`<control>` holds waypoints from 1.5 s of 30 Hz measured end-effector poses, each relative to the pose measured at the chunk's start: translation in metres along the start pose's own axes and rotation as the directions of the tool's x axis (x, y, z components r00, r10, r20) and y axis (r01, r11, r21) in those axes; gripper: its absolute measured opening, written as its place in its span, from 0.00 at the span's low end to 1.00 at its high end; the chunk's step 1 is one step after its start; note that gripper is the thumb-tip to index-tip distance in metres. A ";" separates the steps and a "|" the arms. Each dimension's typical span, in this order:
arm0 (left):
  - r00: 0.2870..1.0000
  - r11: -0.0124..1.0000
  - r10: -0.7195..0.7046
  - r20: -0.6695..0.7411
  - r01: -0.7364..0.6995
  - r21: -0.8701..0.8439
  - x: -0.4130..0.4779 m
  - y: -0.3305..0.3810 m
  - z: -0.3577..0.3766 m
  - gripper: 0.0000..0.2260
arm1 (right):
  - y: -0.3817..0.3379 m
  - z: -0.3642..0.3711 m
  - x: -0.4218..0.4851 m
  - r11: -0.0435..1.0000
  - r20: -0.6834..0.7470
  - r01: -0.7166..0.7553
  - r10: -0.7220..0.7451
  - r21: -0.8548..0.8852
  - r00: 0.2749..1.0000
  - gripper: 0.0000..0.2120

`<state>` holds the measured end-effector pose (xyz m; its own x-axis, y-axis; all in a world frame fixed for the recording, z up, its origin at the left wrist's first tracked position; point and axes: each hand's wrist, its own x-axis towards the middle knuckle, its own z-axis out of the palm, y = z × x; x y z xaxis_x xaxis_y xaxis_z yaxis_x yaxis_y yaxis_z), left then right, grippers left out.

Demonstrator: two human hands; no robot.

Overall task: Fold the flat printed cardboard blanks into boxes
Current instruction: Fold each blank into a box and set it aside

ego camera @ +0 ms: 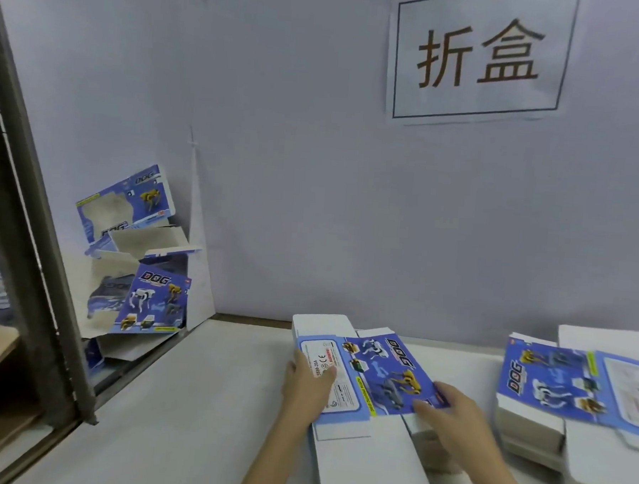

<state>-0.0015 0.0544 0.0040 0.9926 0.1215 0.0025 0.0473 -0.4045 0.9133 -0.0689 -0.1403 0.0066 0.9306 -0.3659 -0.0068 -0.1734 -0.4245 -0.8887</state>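
Flat, glossy blue cardboard blank (377,374) with white flaps and dog prints, lying on the smooth white counter (191,401) near the back wall. The left hand (308,385) grips its label-panel edge, thumb on top, and the right hand (453,415) pinches its near right corner. A stack of like blanks (547,394) sits just to the right; folded boxes (142,269) are piled at the far left corner, a broad stretch of counter away.

Blank (374,374): blue printed face with yellow, white and grey dog figures, black-and-white "DOG" lettering, a yellow-green strip, and a white label panel bearing a red mark; flaps plain white.
Stack (547,383): same blue print on top, grey-white edges.
Folded boxes (152,299): blue faces, grey-white insides.
Wall (314,167): pale lavender-grey.
Sign (479,61): white, dark border, dark brown characters.
Table (190,420): off-white.
Post (36,245): dark grey.
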 end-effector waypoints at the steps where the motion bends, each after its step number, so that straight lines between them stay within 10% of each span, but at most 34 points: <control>1: 1.000 0.996 0.014 -0.014 -0.012 0.092 0.001 -0.001 0.002 0.27 | -0.001 -0.002 0.000 1.000 0.002 0.002 -0.002 0.007 1.000 0.23; 12: 1.000 0.971 0.030 -0.003 -0.029 0.236 -0.013 0.019 -0.001 0.21 | -0.012 -0.009 -0.006 0.977 -0.070 0.109 -0.124 -0.185 0.990 0.14; 16: 0.985 0.974 0.140 -0.104 -0.156 -0.166 -0.024 0.039 -0.020 0.08 | -0.031 -0.029 -0.013 0.911 -0.091 0.137 -0.110 0.389 0.990 0.11; 19: 0.984 0.955 0.166 -0.057 -0.175 -0.241 -0.033 0.054 -0.030 0.14 | -0.046 -0.048 -0.025 0.715 0.095 0.105 -0.233 0.691 0.968 0.17; 27: 0.984 0.961 0.169 0.060 -0.151 -0.230 -0.057 0.078 -0.031 0.49 | -0.060 -0.070 -0.051 0.680 0.246 0.486 -0.687 0.550 0.683 0.39; 34: 0.923 0.948 0.317 0.217 -0.313 -0.056 -0.061 0.077 -0.042 0.68 | -0.064 -0.059 -0.050 0.608 -0.112 0.527 -0.586 0.593 0.802 0.34; 45: 0.879 0.881 0.447 0.167 -0.464 0.086 -0.067 0.071 -0.035 0.52 | -0.065 -0.048 -0.051 0.559 -0.210 0.547 -0.554 0.623 0.806 0.27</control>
<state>-0.0682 0.0496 0.0834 0.9122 -0.2257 0.3419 -0.4097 -0.4912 0.7687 -0.1207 -0.1336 0.0870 0.7782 -0.2339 0.5829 0.6126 0.0783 -0.7865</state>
